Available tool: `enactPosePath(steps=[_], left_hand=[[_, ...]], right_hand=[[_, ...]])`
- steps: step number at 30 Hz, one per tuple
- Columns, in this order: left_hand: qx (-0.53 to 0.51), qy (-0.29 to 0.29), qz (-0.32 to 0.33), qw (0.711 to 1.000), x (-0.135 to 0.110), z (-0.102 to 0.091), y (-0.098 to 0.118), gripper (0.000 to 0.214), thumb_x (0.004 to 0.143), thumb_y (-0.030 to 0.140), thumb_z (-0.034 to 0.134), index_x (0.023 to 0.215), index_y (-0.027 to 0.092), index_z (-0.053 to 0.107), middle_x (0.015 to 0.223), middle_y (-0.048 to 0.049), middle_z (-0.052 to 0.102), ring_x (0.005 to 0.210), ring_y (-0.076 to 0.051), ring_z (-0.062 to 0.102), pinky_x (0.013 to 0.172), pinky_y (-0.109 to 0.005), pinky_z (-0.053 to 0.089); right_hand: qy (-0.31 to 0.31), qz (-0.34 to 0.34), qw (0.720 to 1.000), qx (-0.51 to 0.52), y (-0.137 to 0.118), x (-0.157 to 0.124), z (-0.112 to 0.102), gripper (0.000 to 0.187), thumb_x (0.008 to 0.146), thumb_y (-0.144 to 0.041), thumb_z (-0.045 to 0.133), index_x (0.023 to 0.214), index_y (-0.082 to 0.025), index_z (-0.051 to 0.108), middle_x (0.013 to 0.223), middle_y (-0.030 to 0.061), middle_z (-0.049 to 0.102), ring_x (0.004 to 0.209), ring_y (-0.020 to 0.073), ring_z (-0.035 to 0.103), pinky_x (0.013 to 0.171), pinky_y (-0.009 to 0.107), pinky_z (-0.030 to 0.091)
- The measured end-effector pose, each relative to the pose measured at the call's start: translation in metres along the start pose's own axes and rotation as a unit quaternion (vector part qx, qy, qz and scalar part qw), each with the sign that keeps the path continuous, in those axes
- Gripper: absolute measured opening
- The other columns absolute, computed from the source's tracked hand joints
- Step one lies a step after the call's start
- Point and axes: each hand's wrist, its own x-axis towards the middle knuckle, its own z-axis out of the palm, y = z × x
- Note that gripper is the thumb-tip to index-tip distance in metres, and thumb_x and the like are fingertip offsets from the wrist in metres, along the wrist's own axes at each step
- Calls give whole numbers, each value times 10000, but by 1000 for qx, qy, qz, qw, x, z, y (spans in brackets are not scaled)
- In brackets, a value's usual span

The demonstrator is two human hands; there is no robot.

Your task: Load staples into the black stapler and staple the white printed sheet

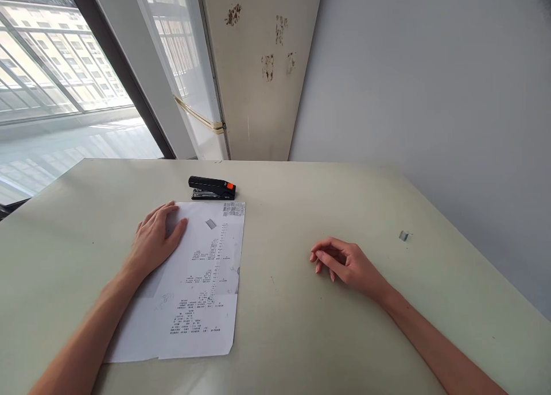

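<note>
My left hand point(154, 240) lies flat on printed paper sheets point(202, 320), its fingers stretched out and the thumb apart. Just beyond the top edge of the sheets is a black stapler point(212, 188) with an orange patch, lying on its base. A small grey strip of staples point(210, 224) sits on the paper to the right of my left thumb. My right hand point(344, 264) rests on the table with loosely curled fingers, the tips apart, and nothing shows in it.
The pale table point(275, 223) runs up to a grey wall point(430, 68) on the right. Another small grey piece, perhaps staples point(403, 235), lies toward the table's right side. Behind stands a fridge point(258, 108) with worn patches; a window point(55, 62) is at the left.
</note>
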Motion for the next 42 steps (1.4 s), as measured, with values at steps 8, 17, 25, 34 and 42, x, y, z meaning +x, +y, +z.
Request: enactPosePath(steps=[8, 17, 25, 34, 42], left_hand=[[4, -2, 6, 1000, 0, 0, -1, 549, 985, 588, 421, 1363, 215, 560, 1584, -117, 525, 1510, -360, 406, 1223, -569, 327], [24, -1, 11, 1000, 0, 1, -3, 557, 997, 588, 399, 1370, 206, 560, 1584, -112, 527, 1510, -344, 408, 1222, -560, 336], [22, 4, 17, 1000, 1, 2, -3, 553, 1003, 592, 399, 1371, 211, 561, 1582, -111, 530, 1508, -342, 410, 1211, -567, 347], [20, 1, 11, 1000, 0, 1, -1, 552, 992, 589, 402, 1358, 210, 567, 1576, -111, 536, 1506, -347, 415, 1221, -573, 342], [15, -4, 9, 1000, -1, -1, 1, 573, 994, 594, 395, 1369, 196, 566, 1571, -126, 537, 1508, -349, 410, 1230, -579, 329]], right_hand=[[1, -1, 1000, 0, -1, 0, 1, 295, 1023, -507, 585, 1041, -242, 713, 1013, 73, 767, 802, 197, 741, 541, 283, 547], [-4, 5, 1000, -4, 0, -1, 0, 292, 1028, -499, 579, 1045, -239, 712, 1022, 75, 763, 807, 195, 739, 549, 278, 549], [-1, 4, 1000, -7, -1, 1, 0, 275, 1030, -478, 580, 1043, -238, 714, 1018, 72, 764, 799, 193, 740, 541, 272, 545], [0, 4, 1000, -11, 0, 0, 0, 280, 1031, -476, 579, 1043, -235, 719, 1016, 74, 762, 794, 189, 736, 541, 266, 549], [-1, 7, 1000, -8, 0, 0, 1, 284, 1027, -488, 581, 1048, -239, 717, 1021, 72, 766, 790, 187, 733, 544, 272, 549]])
